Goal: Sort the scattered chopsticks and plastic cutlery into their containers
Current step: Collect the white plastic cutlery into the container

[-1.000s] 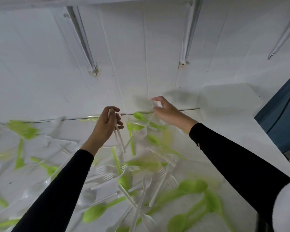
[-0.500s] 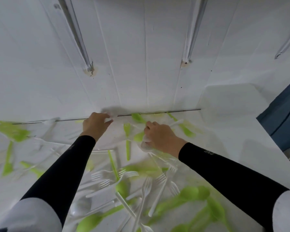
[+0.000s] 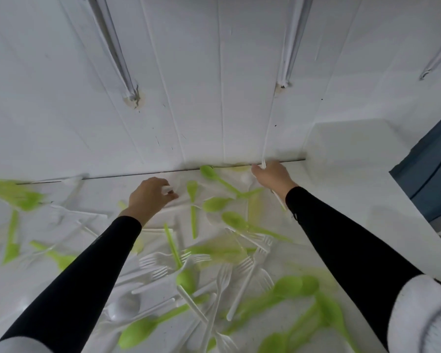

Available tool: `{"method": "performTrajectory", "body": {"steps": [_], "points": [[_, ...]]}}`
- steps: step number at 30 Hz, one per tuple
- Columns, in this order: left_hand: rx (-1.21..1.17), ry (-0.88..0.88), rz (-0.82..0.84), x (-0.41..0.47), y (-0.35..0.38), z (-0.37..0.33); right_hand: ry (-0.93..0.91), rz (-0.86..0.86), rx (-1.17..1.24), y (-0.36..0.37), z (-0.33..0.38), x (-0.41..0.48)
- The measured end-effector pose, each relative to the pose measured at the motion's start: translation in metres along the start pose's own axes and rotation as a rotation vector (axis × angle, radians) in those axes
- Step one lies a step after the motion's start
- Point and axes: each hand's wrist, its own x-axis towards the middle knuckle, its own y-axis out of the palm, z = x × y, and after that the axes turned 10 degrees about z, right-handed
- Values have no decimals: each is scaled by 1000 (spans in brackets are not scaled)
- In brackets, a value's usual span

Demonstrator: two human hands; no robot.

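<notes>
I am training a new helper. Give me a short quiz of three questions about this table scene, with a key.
1. True or false: the right hand holds nothing.
2. Besides white, the cutlery on the table is: A red, B green, C blue.
3. Fill in the colour: the left hand pinches a small ___ piece.
Key: 1 false, it grips a white stick; 2 B; 3 white.

Just one wide-angle head cam here, looking forward and down over the white table (image 3: 354,187) toward the wall (image 3: 188,98) behind it, pretty close in
</notes>
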Motion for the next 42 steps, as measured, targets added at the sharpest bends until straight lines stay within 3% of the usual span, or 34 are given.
{"method": "performTrajectory", "body": {"steps": [4, 10, 14, 17, 20, 24, 27, 30, 33, 38, 42], "points": [[-71, 36, 43, -6, -8, -5, -4, -3, -105, 15, 6, -3], [-294, 227, -69, -22, -14, -16, -19, 23, -178, 21, 9, -19], [-202, 426, -110, -32, 2, -32, -34, 95, -124, 28, 12, -27], [-233, 383, -50, -47, 10, -43, -39, 120, 124, 26, 15, -32], [-181, 346, -97, -57, 20, -53, -41, 11, 388, 10, 18, -44], [87, 77, 161, -68, 27, -66, -71, -61, 457, -15, 16, -60], [117, 47, 239, -71, 31, -69, -77, 7, 377, -20, 9, -70], [99, 85, 170, -77, 29, -74, -76, 86, 259, -11, 3, -74], [48, 96, 10, -90, 23, -77, -124, 92, 31, 8, 5, -68], [75, 64, 123, -102, 31, -69, -131, 98, -259, 36, 12, -56], [129, 55, 49, -102, 40, -63, -129, 25, -424, 47, 11, -53]]}}
